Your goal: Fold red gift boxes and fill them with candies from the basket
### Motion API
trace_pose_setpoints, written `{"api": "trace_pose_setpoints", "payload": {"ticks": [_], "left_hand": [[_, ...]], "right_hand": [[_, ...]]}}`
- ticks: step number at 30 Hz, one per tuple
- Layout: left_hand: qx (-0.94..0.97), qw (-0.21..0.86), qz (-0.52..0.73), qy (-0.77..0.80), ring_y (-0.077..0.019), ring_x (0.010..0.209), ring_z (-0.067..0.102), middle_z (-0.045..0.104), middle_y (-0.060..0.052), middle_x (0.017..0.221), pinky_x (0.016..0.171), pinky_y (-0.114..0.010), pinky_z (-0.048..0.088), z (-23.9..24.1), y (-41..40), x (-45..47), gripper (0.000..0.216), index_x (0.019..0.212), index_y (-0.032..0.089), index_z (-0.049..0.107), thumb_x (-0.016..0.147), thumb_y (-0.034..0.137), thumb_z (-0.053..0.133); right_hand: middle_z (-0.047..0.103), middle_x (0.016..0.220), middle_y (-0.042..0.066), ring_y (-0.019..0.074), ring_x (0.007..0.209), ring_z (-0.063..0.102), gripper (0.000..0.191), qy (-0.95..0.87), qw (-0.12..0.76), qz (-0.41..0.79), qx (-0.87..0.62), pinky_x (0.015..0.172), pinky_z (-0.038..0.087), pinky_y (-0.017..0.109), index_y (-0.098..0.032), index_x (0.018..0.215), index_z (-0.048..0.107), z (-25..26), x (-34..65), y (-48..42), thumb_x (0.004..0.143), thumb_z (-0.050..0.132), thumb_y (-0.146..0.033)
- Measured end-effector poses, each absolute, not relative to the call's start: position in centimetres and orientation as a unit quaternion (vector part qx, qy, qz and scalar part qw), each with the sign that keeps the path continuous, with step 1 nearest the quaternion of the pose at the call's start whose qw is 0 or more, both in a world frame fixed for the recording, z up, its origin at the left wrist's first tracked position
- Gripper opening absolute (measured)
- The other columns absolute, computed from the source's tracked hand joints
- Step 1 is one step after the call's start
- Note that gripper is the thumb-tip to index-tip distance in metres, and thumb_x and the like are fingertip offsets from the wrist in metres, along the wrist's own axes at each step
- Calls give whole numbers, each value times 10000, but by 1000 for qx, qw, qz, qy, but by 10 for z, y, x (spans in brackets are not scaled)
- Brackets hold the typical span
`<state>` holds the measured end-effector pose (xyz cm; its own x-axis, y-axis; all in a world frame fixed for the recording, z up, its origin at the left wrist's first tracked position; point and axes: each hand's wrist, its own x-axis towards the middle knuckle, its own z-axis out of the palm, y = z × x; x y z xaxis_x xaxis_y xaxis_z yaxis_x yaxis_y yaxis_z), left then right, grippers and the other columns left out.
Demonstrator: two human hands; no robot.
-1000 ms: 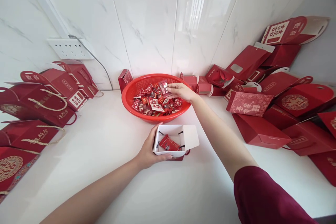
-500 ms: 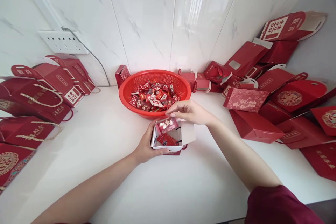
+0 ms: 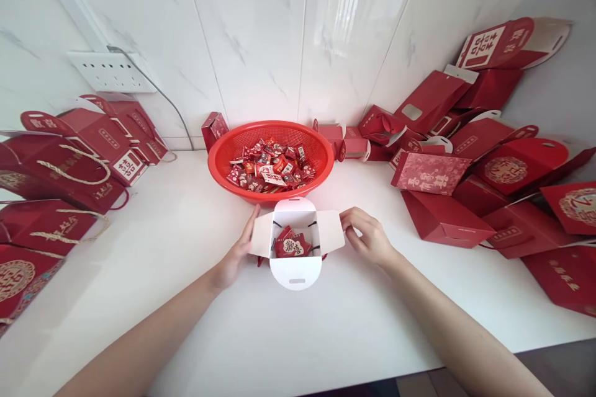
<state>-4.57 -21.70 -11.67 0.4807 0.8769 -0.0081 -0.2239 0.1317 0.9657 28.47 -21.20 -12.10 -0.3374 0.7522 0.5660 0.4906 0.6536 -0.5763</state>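
Your white worktop runs back to a wall of glossy white tiles with grey veining; window light reflects at the upper right. Far left on the wall, a white socket panel, with a grey cable dropping from it to the worktop. Darker strip past the near right edge, too little showing to name.

Red gift bags crowd your left side, some with pale rope handles. More red boxes pile up along the right and into the far right corner, several on their sides, gold or white lettering. Far centre: red plastic basket, oval, perforated walls, heaped with small wrapped sweets, mostly red. A small red carton stands just behind its left side.

Your open box sits mid-scene, just on the near side of the basket. White inside, all four flaps spread: near and far ones rounded with slots, side ones squarer. Black cord ends poke through the inner walls. Red packets lie inside, overlapping, the top one with pale lettering.

Your hands are apart: left hand against the left flap, right hand fingers at the right flap's outer edge. Can't tell if either actually grips.
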Motion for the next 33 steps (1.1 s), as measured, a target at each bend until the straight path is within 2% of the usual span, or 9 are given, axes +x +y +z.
{"api": "trace_pose_setpoints", "payload": {"ticks": [5, 8, 11, 13, 19, 21, 26, 30, 33], "left_hand": [[489, 591, 531, 359, -240, 851, 654, 691, -55, 1054, 642, -305, 501, -121, -214, -42, 520, 1296, 244, 558, 779, 295, 563], [549, 527, 537, 364, -198, 755, 636, 684, -44, 1001, 615, -291, 492, -123, -220, -38, 350, 1188, 243, 561, 840, 271, 591], [648, 445, 518, 337, -272, 1027, 634, 617, -111, 1253, 845, -408, 527, -121, -229, -33, 429, 1319, 247, 521, 910, 366, 573], [720, 381, 495, 303, -352, 1342, 447, 456, -130, 1473, 1086, -513, 393, -117, -231, -30, 480, 1359, 246, 530, 921, 441, 549], [815, 310, 414, 262, -408, 1478, 222, 249, -128, 1602, 1190, -570, 208, -112, -229, -29, 611, 1343, 248, 570, 897, 654, 474], [815, 315, 407, 264, -414, 1487, 205, 212, -149, 1617, 1182, -572, 231, -113, -230, -28, 593, 1329, 225, 550, 885, 618, 530], [822, 307, 380, 292, -377, 1497, 235, 85, -161, 1656, 1145, -528, 333, -114, -232, -26, 335, 1211, 209, 520, 895, 265, 617], [819, 323, 396, 260, -379, 1506, 208, 101, -180, 1652, 1151, -561, 314, -116, -230, -28, 348, 1212, 203, 495, 891, 269, 612], [813, 347, 411, 225, -374, 1520, 157, 102, -187, 1650, 1184, -587, 256, -120, -228, -29, 595, 1389, 210, 380, 873, 340, 645]], "right_hand": [[574, 1302, 151, 326, 1197, 568, 527, -836, 413, 133, -336, 959, 503, 498, -291, 1334, 462, -108, 285, -224, 847, 651, -361], [432, 1489, 174, 371, 1375, 419, 834, -871, 361, 132, -306, 1118, 369, 557, -285, 1457, 386, -102, 275, -228, 758, 743, -568], [323, 1575, 164, 404, 1464, 265, 915, -891, 316, 128, -301, 1203, 122, 625, -277, 1454, 442, -103, 263, -231, 691, 747, -680], [281, 1602, 148, 412, 1489, 196, 857, -887, 310, 140, -313, 1203, 42, 640, -276, 1396, 524, -104, 255, -234, 683, 739, -702], [243, 1631, 51, 341, 1509, 174, 322, -788, 409, 262, -378, 1208, 210, 562, -265, 990, 733, -107, 231, -246, 924, 559, -528], [264, 1622, 38, 287, 1499, 234, 269, -728, 439, 330, -410, 1197, 290, 500, -302, 1104, 701, -110, 223, -249, 969, 519, -446], [105, 1661, 44, 240, 1491, 266, 759, -615, 501, 465, -393, 1176, 350, 455, -399, 1554, 170, -118, 212, -249, 932, 605, -431], [451, 1477, 96, 238, 1369, 456, 847, -598, 509, 515, -344, 1160, 347, 475, -354, 1573, 118, -115, 212, -249, 917, 652, -390], [494, 1438, 98, 233, 1284, 538, 858, -584, 491, 545, -347, 1112, 408, 458, -353, 1571, 133, -111, 214, -253, 906, 675, -375]]}}
